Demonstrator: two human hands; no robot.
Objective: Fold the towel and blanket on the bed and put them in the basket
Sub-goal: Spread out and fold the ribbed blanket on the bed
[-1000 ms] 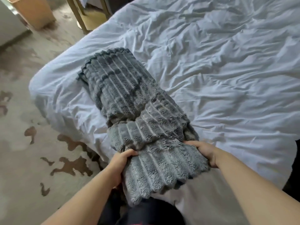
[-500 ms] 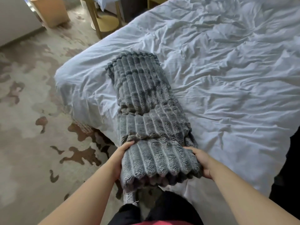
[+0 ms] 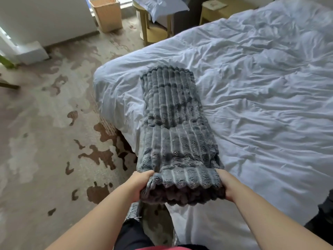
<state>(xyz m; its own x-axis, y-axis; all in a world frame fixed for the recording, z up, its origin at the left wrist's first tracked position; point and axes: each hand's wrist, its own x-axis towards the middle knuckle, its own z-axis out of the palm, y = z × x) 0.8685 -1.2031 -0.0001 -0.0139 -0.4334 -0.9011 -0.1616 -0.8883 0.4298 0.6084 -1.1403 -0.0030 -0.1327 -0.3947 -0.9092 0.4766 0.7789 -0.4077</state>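
Straightened since a second ago, the grey ribbed blanket lies as a long folded strip along the bed near its corner. Left hand and right hand each clasp its thick near end, lifted off the edge.

Blotchy brown-patterned carpet, white wall, and yellow wooden side tables beyond.
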